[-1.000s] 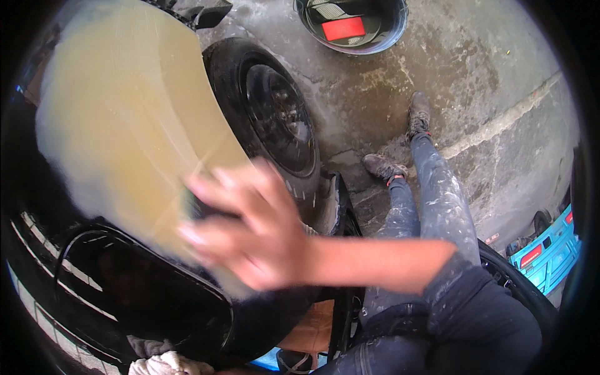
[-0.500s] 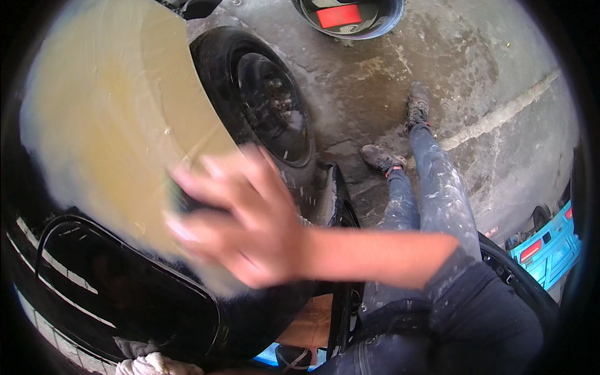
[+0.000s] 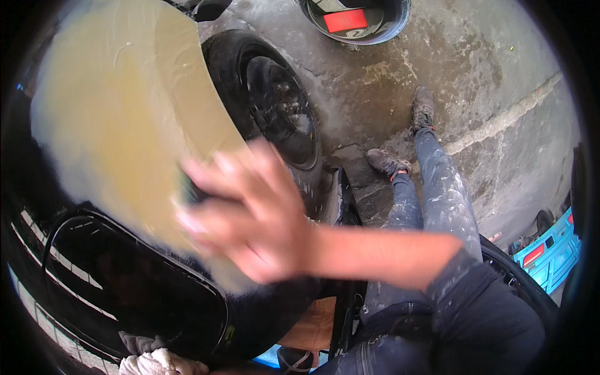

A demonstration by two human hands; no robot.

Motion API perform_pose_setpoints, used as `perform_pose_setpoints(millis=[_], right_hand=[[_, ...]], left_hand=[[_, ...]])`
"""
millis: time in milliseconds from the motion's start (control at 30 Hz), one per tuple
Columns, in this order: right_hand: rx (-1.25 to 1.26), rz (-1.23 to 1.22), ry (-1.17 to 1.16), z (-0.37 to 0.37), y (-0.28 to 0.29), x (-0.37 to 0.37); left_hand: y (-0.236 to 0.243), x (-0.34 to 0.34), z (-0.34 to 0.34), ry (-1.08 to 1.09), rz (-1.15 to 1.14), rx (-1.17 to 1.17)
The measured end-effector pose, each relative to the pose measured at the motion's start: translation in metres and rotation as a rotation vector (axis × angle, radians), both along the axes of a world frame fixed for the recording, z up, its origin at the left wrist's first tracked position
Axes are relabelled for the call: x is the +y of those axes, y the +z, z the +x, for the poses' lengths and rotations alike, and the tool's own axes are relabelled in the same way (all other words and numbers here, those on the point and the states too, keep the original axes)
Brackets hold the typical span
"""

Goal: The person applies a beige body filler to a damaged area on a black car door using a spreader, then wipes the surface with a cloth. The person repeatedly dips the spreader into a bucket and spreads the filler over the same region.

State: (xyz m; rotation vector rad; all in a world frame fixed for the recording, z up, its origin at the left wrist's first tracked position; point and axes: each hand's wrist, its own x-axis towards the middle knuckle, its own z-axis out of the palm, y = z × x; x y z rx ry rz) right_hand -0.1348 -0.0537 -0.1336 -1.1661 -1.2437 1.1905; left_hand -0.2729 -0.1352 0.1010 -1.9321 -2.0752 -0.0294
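My right hand [image 3: 250, 212] is blurred by motion over the car's rear side panel, its fingers closed round a small dark pad with a green edge [image 3: 189, 189]. Most of the pad is hidden by the fingers, so its exact kind cannot be told. It lies against a broad beige and yellowish filler-like patch [image 3: 112, 125] that covers the curved panel above the wheel. Glossy black bodywork [image 3: 262, 319] borders this patch below. My left hand is out of view.
Beside the panel is a black wheel [image 3: 275, 94]. A bucket [image 3: 400, 22] containing a red block [image 3: 345, 20] stands on the wet concrete floor [image 3: 487, 69]. A whitish cloth [image 3: 161, 364] lies at the bottom left. At right is a turquoise case [image 3: 550, 259].
My right hand, still holding the dark pad, has shifted slightly upward along the beige patch. The whole view has moved a little, so the surroundings appear farther right.
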Motion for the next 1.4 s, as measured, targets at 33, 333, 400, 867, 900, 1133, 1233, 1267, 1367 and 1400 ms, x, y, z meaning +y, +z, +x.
perform_pose_setpoints(millis=[33, 333, 400, 867, 900, 1133, 1233, 1267, 1367, 1400], right_hand=[[-0.018, 0.034, -0.007, -0.017, -0.015, 0.046], [-0.017, -0.037, 0.058, 0.01, 0.017, -0.028], [-0.04, -0.068, 0.088, 0.018, 0.031, -0.044], [0.013, 0.027, 0.142, 0.007, 0.045, -0.013], [0.022, 0.045, 0.125, 0.001, 0.044, 0.0], [0.048, 0.167, -0.016, -0.078, 0.027, 0.165], [0.058, 0.178, 0.049, -0.065, 0.035, 0.13], [0.004, 0.191, 0.056, -0.054, 0.042, 0.106], [0.07, 0.136, 0.021, -0.05, 0.054, 0.09], [0.033, 0.175, 0.066, -0.055, 0.054, 0.101]], left_hand=[[0.001, -0.001, 0.0, 0.001, 0.004, 0.001], [0.003, -0.005, 0.001, 0.009, 0.034, -0.035], [0.005, -0.004, 0.001, 0.015, 0.021, -0.037], [0.021, -0.01, 0.009, 0.065, 0.024, -0.069], [0.02, -0.01, 0.01, 0.07, 0.023, -0.075], [0.021, -0.017, 0.012, 0.095, 0.057, -0.099], [0.024, -0.017, 0.012, 0.114, 0.052, -0.113], [0.024, -0.016, 0.013, 0.115, 0.056, -0.117], [0.022, -0.016, 0.015, 0.13, 0.075, -0.126], [0.021, -0.017, 0.015, 0.133, 0.072, -0.126]])
